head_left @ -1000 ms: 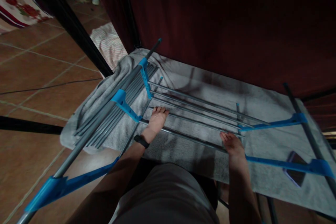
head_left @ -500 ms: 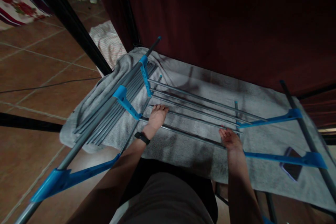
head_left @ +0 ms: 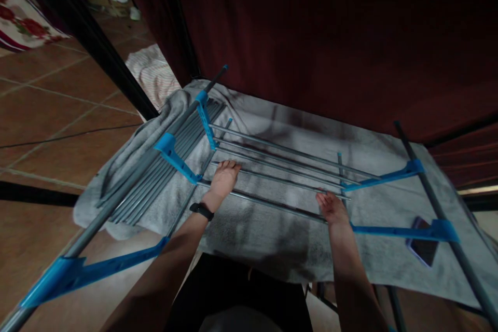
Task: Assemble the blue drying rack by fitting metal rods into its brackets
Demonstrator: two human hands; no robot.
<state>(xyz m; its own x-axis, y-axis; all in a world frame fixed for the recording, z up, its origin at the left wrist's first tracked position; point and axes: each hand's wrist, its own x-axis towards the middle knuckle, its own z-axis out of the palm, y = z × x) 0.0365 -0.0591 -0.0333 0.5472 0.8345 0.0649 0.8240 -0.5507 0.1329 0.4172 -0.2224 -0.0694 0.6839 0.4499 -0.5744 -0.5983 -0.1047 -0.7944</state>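
My left hand (head_left: 225, 176) is closed around a thin grey metal rod (head_left: 278, 180) near its left end. Near the other end, my right hand (head_left: 330, 206) grips the same rod with its fingertips. This rod lies between the front bar (head_left: 272, 204) and several parallel rods (head_left: 280, 152) of a grey rack frame. Blue plastic brackets join the frame: a left bracket (head_left: 177, 158), a back right bracket (head_left: 383, 175) and a front right bracket (head_left: 404, 231). Whether the held rod's ends sit in any bracket, I cannot tell.
A grey blanket (head_left: 257, 254) covers the surface under the frame. Several loose rods (head_left: 155, 181) lie on it at the left. At the right is a phone (head_left: 423, 246). A dark red curtain (head_left: 311, 46) hangs behind, and a black post (head_left: 101, 57) slants at the left.
The whole view has shifted, so the frame and both hands appear slightly further left and lower. Both hands keep their hold on the rod, which has not visibly moved against the frame.
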